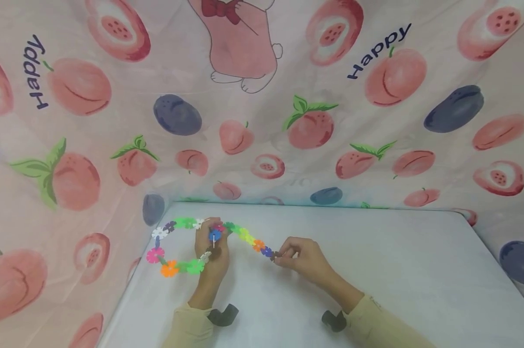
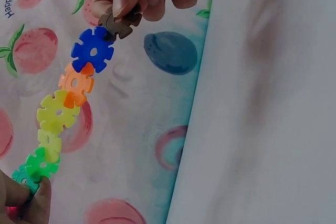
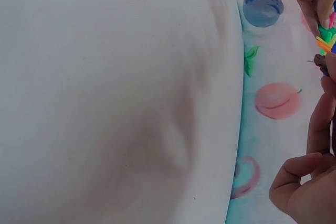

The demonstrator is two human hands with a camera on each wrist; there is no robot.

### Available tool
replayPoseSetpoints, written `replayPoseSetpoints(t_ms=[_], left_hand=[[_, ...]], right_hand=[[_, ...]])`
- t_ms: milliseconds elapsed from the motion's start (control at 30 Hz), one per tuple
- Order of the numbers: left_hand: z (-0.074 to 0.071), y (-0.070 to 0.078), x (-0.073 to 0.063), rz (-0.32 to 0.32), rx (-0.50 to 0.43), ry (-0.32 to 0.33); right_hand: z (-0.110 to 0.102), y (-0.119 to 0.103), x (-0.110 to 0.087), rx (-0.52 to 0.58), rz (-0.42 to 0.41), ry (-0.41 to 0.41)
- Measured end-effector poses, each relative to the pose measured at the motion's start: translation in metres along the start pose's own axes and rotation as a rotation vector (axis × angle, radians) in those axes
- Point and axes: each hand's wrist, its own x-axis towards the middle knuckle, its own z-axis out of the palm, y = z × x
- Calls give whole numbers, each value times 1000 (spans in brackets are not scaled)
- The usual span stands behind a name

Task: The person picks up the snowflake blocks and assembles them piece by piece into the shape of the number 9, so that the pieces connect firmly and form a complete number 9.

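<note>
A chain of colourful plastic snowflake discs [image 1: 169, 268], slotted edge to edge, curves out left of my left hand and stretches right to my right hand. My left hand [image 1: 216, 263] pinches it near a teal-green disc [image 2: 23, 178], with a blue disc [image 1: 215, 235] in front of the fingers. At the right end, my right hand [image 1: 307, 261] pinches a brown disc [image 2: 123, 27] between thumb and fingers. Between the hands run green, yellow, orange and blue discs [image 2: 93, 50]. In the right wrist view the right hand's fingers hide most of the brown disc.
Both hands are raised over a white table [image 1: 401, 280]. A fruit-print curtain [image 1: 262, 121] hangs behind the table's far edge and along its left side. Dark straps [image 1: 224, 315] show at both cuffs of the light yellow sleeves [image 1: 188, 326].
</note>
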Motion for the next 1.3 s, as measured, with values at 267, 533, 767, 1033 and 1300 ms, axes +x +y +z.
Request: replayPoseSetpoints(t_ms=[267,533,767,1033,1300], left_hand=[[2,3,-2,26,100,59],[2,6,-1,30,58,68],[1,9,1,36,54,59],[3,9,1,31,25,-8],[-1,10,1,-25,-47,-180]], right_hand=[[0,0,-1,-51,-68,62],[0,-6,-3,-46,-100,77],[0,-7,-4,-25,-101,87],[1,4,-6,-39,-45,-13],[-9,18,-7,12,-49,-207]])
